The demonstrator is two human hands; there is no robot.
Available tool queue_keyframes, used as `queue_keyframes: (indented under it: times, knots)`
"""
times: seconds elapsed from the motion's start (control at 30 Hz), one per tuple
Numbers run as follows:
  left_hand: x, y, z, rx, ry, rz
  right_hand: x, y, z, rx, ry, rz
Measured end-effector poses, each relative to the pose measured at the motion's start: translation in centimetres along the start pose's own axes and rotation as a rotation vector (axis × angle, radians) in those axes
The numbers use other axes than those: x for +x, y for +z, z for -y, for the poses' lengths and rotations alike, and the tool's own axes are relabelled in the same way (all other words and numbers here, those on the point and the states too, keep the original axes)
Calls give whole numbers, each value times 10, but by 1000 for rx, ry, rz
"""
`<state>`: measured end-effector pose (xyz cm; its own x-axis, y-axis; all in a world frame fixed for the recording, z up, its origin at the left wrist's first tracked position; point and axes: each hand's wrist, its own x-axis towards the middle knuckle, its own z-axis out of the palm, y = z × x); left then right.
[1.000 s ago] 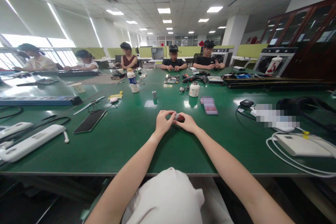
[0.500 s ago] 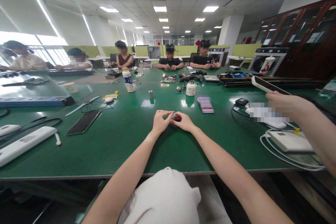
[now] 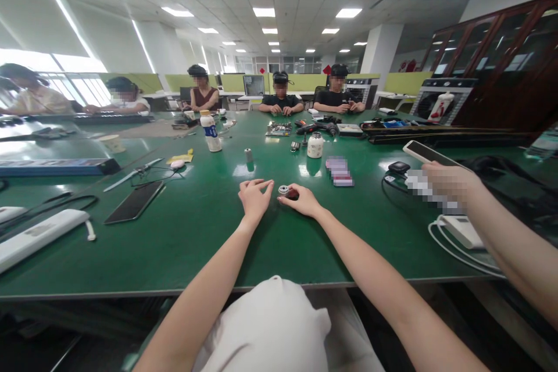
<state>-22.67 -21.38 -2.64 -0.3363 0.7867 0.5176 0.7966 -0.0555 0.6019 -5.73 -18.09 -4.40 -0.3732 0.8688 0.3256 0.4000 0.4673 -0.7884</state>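
Observation:
My right hand point(image 3: 303, 200) is closed around the side of a small round metal part point(image 3: 283, 190), which has a pale ring-shaped top and a dark centre. Thumb and fingers grip it just above the green table, and the fingers hide part of it. A short distance to the left is my left hand point(image 3: 255, 200), apart from the part. Its thumb and index finger are bent toward each other with a small gap, and nothing shows between them. Beyond both hands a small silver cylinder point(image 3: 248, 155) stands upright on the table.
Ahead stand a white jar point(image 3: 315, 145) and a bottle with a blue label point(image 3: 211, 132). A purple phone-like object point(image 3: 340, 171) lies to the right. At left lie a black phone point(image 3: 135, 203) and a white power strip point(image 3: 43, 238). A neighbour's hand point(image 3: 449, 180) holds a phone.
My left hand has moved left, off the metal part, so its round top now shows. My right hand still grips the part. The neighbour's hand with the phone has shifted left.

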Motion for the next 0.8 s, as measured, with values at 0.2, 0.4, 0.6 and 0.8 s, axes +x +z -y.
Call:
queue_keyframes:
  times: [0.2,0.4,0.6,0.8]
  knots:
    - [-5,2,6,205,-95,202,1,0,-2,-2,-16,5]
    - [-5,5,9,196,-65,164,0,0,-3,-2,-12,10]
    - [-1,4,3,-39,78,25,0,0,-2,12,-7,17]
    - [-5,1,-11,-221,259,30,1,0,-3,3,-20,27]
